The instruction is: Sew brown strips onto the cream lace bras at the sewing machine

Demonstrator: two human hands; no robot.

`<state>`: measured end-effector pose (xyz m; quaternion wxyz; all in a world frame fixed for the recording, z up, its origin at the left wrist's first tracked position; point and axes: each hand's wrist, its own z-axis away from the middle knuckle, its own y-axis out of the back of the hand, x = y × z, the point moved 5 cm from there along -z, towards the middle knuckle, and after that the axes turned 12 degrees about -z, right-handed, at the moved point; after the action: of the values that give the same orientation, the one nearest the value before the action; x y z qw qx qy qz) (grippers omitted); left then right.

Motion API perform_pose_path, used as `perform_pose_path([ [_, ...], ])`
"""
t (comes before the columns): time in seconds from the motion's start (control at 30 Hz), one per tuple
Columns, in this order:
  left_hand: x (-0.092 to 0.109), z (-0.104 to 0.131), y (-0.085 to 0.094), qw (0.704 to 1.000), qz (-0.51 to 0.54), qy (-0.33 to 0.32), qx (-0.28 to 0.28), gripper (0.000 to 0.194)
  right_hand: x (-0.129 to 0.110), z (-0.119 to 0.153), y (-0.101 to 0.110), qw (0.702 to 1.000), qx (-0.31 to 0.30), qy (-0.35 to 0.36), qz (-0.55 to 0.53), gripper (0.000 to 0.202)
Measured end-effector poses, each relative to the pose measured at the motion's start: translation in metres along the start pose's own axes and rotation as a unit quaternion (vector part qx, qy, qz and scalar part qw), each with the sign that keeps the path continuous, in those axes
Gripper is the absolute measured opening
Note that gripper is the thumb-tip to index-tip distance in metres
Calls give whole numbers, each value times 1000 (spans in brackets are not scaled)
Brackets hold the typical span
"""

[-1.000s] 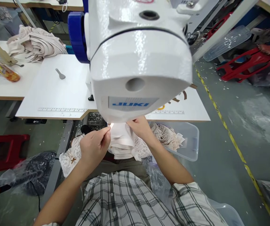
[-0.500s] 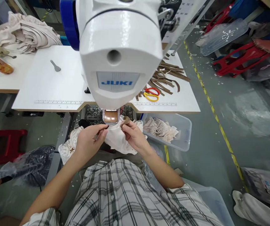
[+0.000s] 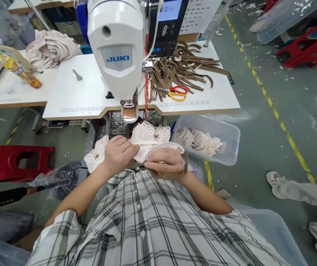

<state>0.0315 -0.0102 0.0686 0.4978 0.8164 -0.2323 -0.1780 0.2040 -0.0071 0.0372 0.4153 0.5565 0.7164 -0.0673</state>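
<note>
A cream lace bra (image 3: 147,132) with a small brown bow lies in front of the sewing machine (image 3: 116,55), at the level of my lap. My left hand (image 3: 119,152) is closed on the bra's lower edge, thumb on top. My right hand (image 3: 166,162) has its fingers curled round the bra's band. A brown strap (image 3: 186,162) loops round the outside of that hand; where its end sits is hidden. Past my left wrist lies more white lace (image 3: 96,153) with another brown bow. The machine's sewing arm (image 3: 130,112) stands just beyond the bra, apart from it.
Brown strips (image 3: 175,70) lie heaped on the white table (image 3: 72,92), with red and yellow scissors (image 3: 177,92) beside them. A clear bin (image 3: 230,147) of cream pieces stands right of my hands. A bottle (image 3: 22,74) lies left, near folded fabric (image 3: 51,48). A person's leg (image 3: 293,190) shows at right.
Both hands have come back from under the machine head toward my body, bringing the bra out with them. The bra's lace front now shows. My view has shifted, revealing the control panel.
</note>
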Motion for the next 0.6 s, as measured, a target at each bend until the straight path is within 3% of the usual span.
perform_pose_path([
  [0.1, 6, 3, 10, 1000, -2, -6, 23, 17, -14, -2, 1, 999, -14, 32, -1, 13],
  [0.27, 9, 10, 18, 998, -13, -20, 59, 15, -30, -5, 2, 997, 13, 79, -13, 18],
  [0.43, 1, 21, 15, 998, -2, 1, 62, 21, -31, -10, -11, 998, -48, 40, 20, 14],
  [0.6, -13, 35, 12, 997, 17, 16, 75, 18, -38, -20, -21, 996, -72, 60, -3, 17],
])
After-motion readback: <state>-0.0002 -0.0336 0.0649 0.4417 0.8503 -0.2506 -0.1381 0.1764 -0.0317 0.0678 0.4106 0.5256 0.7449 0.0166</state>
